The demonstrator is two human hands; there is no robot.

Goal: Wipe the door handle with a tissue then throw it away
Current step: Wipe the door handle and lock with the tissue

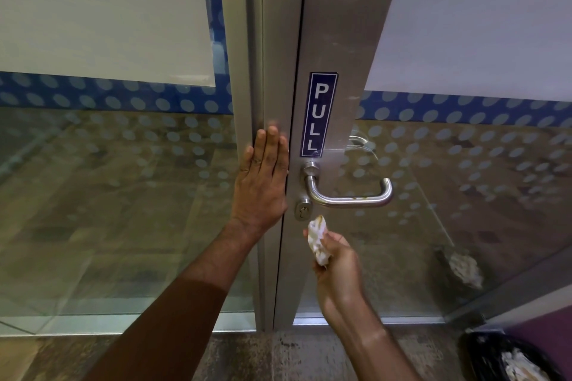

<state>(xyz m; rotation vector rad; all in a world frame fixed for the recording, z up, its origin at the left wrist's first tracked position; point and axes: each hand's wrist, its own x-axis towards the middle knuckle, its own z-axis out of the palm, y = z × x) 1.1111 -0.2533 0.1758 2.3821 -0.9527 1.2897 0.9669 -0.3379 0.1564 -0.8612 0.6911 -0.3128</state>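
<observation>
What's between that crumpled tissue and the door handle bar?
Nothing solid. In the head view, the tissue in the right hand sits just below the handle, with only door surface behind the gap; the keyhole lies just left.

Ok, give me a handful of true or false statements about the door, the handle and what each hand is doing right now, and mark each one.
1. The left hand lies flat on the metal frame beside the door edge. True.
2. The right hand holds a crumpled tissue. True.
3. The tissue is pressed on the door handle. False: it sits below the handle, apart from it.
4. The sign above the handle reads PUSH. False: it reads PULL.
5. Small brownish spots show on the handle's bar. True.
6. The black bag at lower right is empty. False: crumpled paper shows in it.
</observation>
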